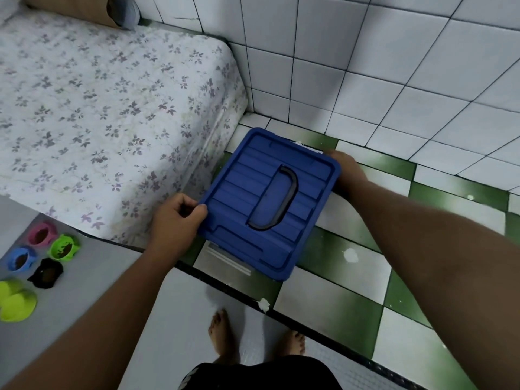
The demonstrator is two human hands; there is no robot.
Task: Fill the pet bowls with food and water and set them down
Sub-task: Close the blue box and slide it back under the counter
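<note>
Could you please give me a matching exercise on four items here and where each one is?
Things:
1. blue ribbed plastic lid with dark handle
2. floral-print mattress
3. small black plastic bowl
4. lime-yellow plastic bowl

Places:
A. cut off by the left frame edge
B. gripped by left hand and right hand
C. against the white tiled wall
D. right of the small blue plastic bowl

Pairs: 1-B, 2-C, 3-D, 4-A

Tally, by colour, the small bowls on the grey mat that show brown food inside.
pink bowl: 1
green bowl: 1
blue bowl: 1
black bowl: 1
Total: 4
</note>
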